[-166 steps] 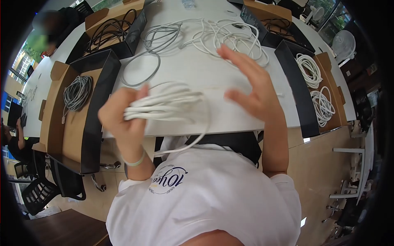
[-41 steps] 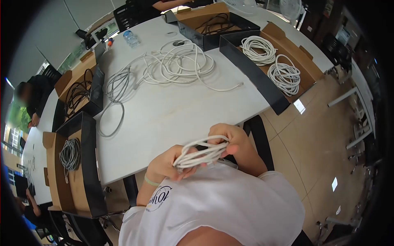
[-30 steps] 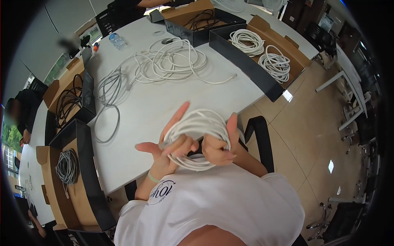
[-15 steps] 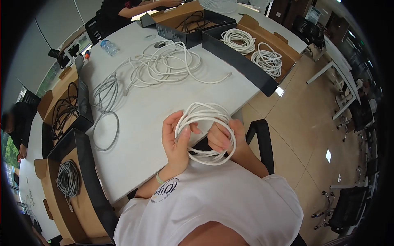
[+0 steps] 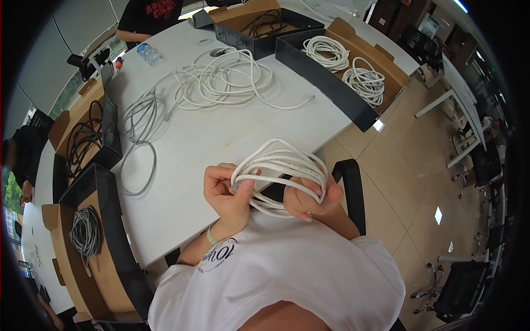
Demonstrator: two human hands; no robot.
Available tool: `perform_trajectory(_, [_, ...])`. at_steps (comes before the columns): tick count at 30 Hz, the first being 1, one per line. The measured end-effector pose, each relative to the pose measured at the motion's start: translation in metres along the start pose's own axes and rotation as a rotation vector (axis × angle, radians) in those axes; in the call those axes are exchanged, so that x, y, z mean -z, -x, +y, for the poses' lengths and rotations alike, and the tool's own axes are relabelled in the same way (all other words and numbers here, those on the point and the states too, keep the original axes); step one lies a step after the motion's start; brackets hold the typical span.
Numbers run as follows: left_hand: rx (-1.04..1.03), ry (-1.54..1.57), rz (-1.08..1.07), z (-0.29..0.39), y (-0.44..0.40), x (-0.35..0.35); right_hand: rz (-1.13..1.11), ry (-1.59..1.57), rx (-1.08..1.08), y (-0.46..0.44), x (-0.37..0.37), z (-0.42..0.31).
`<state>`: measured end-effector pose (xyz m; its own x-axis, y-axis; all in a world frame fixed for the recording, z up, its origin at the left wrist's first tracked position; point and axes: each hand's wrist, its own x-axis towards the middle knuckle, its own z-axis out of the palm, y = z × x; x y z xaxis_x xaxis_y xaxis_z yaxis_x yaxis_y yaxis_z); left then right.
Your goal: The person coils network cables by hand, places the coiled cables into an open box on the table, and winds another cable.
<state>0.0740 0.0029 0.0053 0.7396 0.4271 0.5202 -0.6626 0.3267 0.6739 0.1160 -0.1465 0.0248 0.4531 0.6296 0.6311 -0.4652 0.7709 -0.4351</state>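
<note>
A coiled white network cable hangs between my two hands, just over the table's near edge. My left hand pinches the left side of the loops between thumb and fingers. Around the coil's right side, my right hand is closed, its fingers inside the loops and partly hidden by them. Farther back on the white table lies a loose, tangled white cable. Left of that, a grey cable rests in uneven loops.
At the back right, a black box holds two white cable coils. Another box with dark cables stands behind. On the left are a box of black cables and one with a grey coil. A water bottle and two other people are farther off.
The coil has tilted and flattened between my hands. My left hand has shifted slightly left, and my right hand has turned and moved a little right. The person at the back has changed posture.
</note>
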Motion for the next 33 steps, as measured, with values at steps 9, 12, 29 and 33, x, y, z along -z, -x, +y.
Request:
perform_trajectory(9, [0.109, -0.118, 0.053, 0.005, 0.005, -0.008, 0.203, 0.14, 0.033, -0.003, 0.015, -0.028])
perform_trajectory(12, [0.107, -0.187, 0.003, 0.002, 0.01, 0.0, 0.232, 0.237, -0.02, -0.005, 0.014, -0.036])
perform_trajectory(29, [0.273, -0.184, -0.061, 0.007, -0.01, -0.009, 0.749, 1.876, 0.88, -0.03, -0.011, -0.203])
perform_trajectory(33, [0.228, -0.213, -0.029, 0.006, -0.008, -0.01, 0.725, 2.559, 0.68, -0.042, 0.008, -0.242])
